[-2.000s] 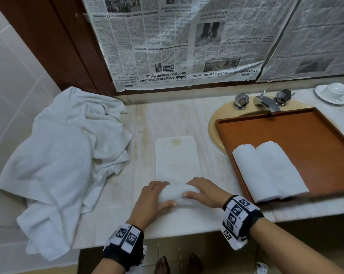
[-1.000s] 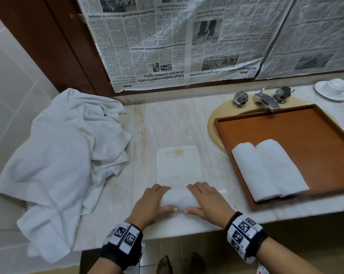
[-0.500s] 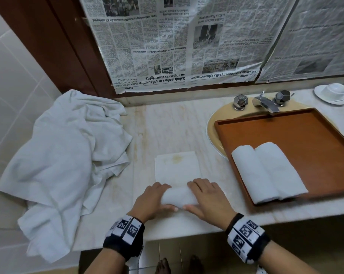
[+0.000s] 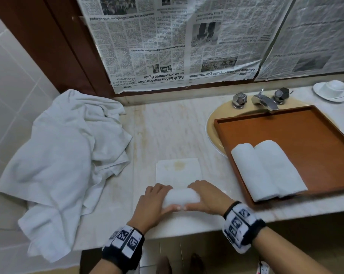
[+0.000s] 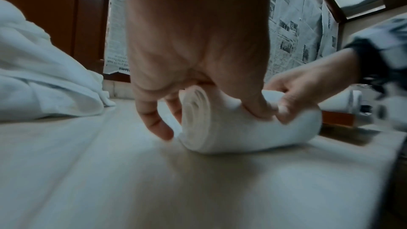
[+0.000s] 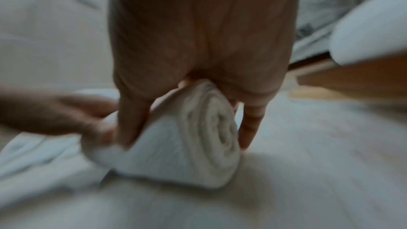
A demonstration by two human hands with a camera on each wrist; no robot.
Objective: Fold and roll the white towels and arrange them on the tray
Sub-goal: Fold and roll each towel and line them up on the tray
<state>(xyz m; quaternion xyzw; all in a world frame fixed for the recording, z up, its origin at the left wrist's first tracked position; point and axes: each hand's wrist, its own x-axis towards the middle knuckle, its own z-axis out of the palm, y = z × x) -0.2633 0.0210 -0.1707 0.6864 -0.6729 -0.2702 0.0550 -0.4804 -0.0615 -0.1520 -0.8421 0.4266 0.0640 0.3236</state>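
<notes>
A small white towel (image 4: 179,171) lies folded in a strip on the marble counter, its near end wound into a roll (image 4: 180,196). My left hand (image 4: 154,202) curls over the roll's left end (image 5: 196,111), thumb on the near side. My right hand (image 4: 204,198) curls over the right end (image 6: 211,128), and the two thumbs meet at the middle. The unrolled part, with a yellowish stain (image 4: 179,165), stretches away from me. Two rolled white towels (image 4: 266,169) lie side by side in the brown wooden tray (image 4: 309,135) to the right.
A heap of crumpled white towels (image 4: 62,159) covers the counter's left end. The tray sits over a sink (image 4: 212,123) with a chrome tap (image 4: 265,100). A white cup and saucer (image 4: 332,89) stand far right. Newspaper (image 4: 167,40) covers the wall behind.
Both hands have rolled the towel further away from me; the roll is thicker and the flat strip beyond it is shorter.
</notes>
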